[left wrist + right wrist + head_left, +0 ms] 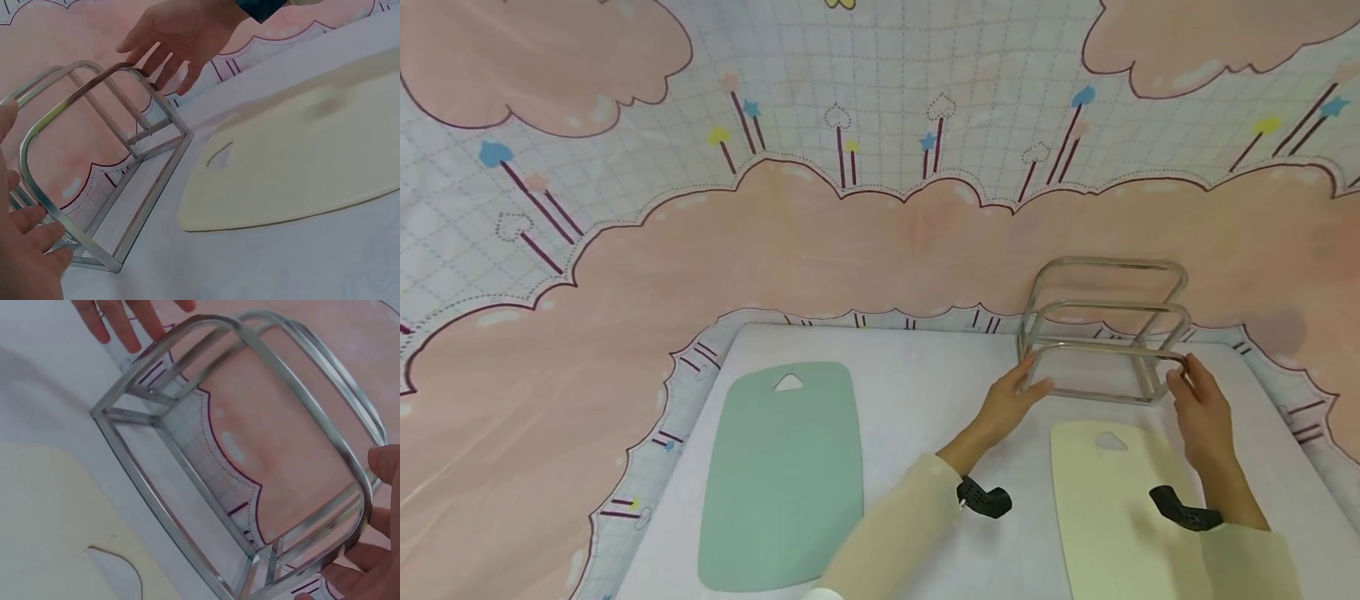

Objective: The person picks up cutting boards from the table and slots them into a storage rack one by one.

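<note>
On the left of the white table, a green cutting board lies flat, its handle hole toward the far side. It sits well apart from both hands, a placement that probably keeps it from getting under the reaching arms.

Next comes the person's left hand, at the near left corner of the metal rack. Its fingers are fairly straight and relaxed, against or just beside the outer bar rather than wrapped round it; the thumb reaches across the front.

The rack stands upright at the far right of the table, near the patterned cloth behind. Its three rounded hoops rise one behind another from a rectangular base, which likely gives it steady footing. Whether the table bears its full weight cannot be told.

Just in front of the rack, a cream cutting board lies flat, its handle hole nearest the rack; the right forearm passes over part of it.

Farthest right, the right hand touches the opposite upper corner of the front hoop, fingers loose and extended, not clenched. With one hand at each side, the frame seems placed to be steadied evenly without tipping.
</note>
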The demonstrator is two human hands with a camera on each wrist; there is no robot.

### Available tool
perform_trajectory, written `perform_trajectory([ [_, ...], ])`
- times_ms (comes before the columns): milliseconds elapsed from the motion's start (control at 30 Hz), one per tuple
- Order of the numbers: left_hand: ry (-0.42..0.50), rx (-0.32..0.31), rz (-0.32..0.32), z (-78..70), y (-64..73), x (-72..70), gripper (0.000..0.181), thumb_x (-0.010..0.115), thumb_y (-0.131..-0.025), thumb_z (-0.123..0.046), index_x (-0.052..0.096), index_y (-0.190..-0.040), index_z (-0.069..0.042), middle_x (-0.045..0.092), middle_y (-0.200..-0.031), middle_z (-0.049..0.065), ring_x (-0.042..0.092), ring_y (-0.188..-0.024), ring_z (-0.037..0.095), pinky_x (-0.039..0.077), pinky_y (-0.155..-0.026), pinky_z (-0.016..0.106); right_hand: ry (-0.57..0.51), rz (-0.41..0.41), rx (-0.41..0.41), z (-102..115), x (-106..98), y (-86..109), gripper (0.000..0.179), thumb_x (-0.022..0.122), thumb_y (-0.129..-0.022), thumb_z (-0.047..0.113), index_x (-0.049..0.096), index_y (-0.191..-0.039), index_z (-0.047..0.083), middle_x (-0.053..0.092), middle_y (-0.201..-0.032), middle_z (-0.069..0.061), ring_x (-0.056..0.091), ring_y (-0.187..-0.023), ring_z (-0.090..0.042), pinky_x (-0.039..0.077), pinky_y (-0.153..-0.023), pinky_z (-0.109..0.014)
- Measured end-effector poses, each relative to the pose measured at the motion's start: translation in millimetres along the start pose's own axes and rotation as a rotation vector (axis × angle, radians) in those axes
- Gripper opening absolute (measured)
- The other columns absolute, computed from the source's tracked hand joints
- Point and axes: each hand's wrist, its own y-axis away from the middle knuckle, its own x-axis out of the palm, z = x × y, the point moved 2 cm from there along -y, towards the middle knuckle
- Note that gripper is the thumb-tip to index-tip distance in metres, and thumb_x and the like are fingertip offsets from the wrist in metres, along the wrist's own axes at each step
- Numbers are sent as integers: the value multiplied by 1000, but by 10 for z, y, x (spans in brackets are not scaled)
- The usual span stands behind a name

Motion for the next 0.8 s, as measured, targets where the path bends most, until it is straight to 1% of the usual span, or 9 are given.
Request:
perform_trajectory([
  [167,-19,5,10,-26,-18,73,61,52,-96,-48,36,-149,-24,36,-150,-5,30,-137,16,29,-109,38,13,-62,69,-96,-6,34,63,39,-102,37,7,-155,25,10,-158,-9,11,-143,-27,17,-111,-44],
  [233,-38,6,17,-28,-28,81,61,49,-97,-48,34,-150,-23,34,-151,-5,30,-138,17,29,-109,39,3,-88,96,-136,12,40,62,41,-102,38,9,-154,30,12,-157,-6,13,-143,-26,17,-111,-42],
  [300,-58,5,26,-22,-36,79,60,46,-98,-48,32,-151,-23,33,-151,-5,30,-138,17,28,-110,38,-8,-106,101,-157,30,43,60,41,-102,36,10,-154,32,13,-158,-3,13,-143,-23,18,-111,-40],
  [400,-107,8,33,0,-39,72,60,44,-99,-49,29,-152,-26,34,-151,-5,32,-137,17,28,-110,36,-50,-135,99,-175,57,59,58,42,-102,32,14,-153,35,16,-158,0,18,-142,-19,19,-111,-34],
  [533,-168,26,42,-4,-38,68,62,42,-99,-51,26,-153,-25,33,-151,-4,32,-137,17,27,-110,35,-177,-173,108,-173,76,65,55,45,-102,25,23,-151,36,21,-157,-1,23,-141,-17,21,-109,-25],
  [567,-183,30,45,-14,-38,67,63,42,-99,-52,25,-153,-25,32,-151,-3,31,-137,17,27,-110,35,-201,-177,108,-180,74,52,55,45,-102,23,24,-150,37,21,-157,-1,23,-141,-18,21,-109,-25],
  [633,-211,40,45,-36,-43,63,64,42,-99,-52,23,-153,-23,32,-151,-1,31,-138,19,27,-110,36,-248,-172,79,-303,50,-21,55,49,-100,26,27,-149,37,24,-156,1,26,-140,-15,24,-106,-20],
  [700,-237,44,38,-48,-49,56,65,42,-98,-52,23,-153,-22,33,-150,1,31,-137,20,28,-110,37,-256,-164,65,-420,31,-106,54,51,-100,28,29,-148,39,25,-155,3,25,-140,-15,24,-107,-24],
  [800,-262,52,24,-43,-59,43,65,42,-98,-52,25,-153,-22,35,-149,2,33,-136,20,30,-109,36,-270,-149,25,-612,-2,-215,55,55,-97,36,31,-147,41,28,-153,5,27,-138,-11,27,-105,-22],
])
